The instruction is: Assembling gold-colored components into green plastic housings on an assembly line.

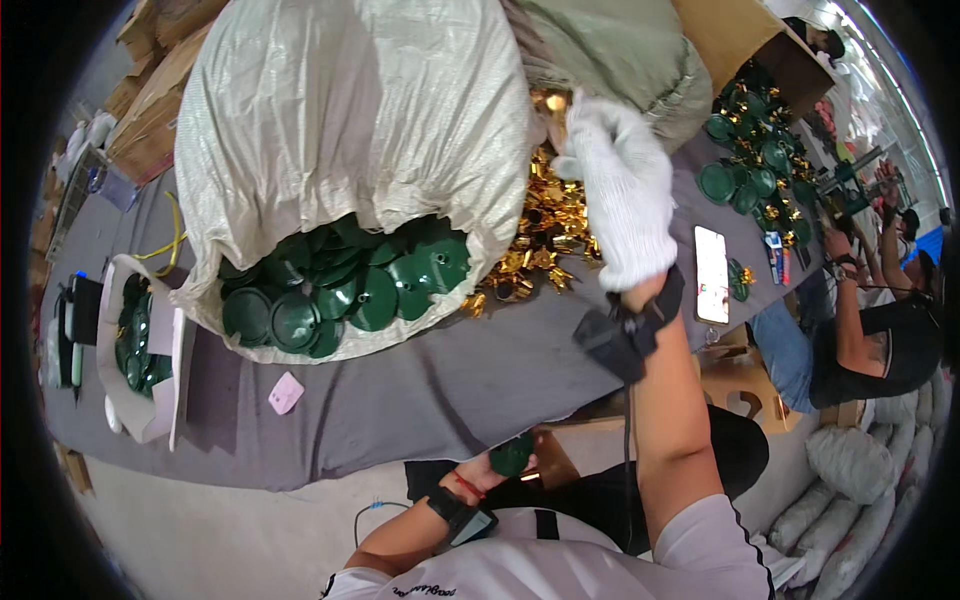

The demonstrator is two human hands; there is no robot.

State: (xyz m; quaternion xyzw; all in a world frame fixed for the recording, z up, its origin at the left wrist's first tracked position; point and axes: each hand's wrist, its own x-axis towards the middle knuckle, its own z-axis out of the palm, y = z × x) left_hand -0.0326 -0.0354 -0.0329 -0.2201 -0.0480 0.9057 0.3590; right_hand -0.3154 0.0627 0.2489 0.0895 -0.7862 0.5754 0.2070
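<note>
One green disc [512, 456] sits within the left grip [484, 472].

Green disc [512, 456] in my left hand [486, 470], low; my gloved right hand [628, 190] is up beside gold pieces [550, 220].

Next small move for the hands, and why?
Probably have the gloved right hand pinch one gold piece from the gold pile and bring it to the left hand. The left holds a green disc, the glove is right at the gold pile, and a mixed pile of both lies further right. Whether the glove grips anything is unclear.
</note>
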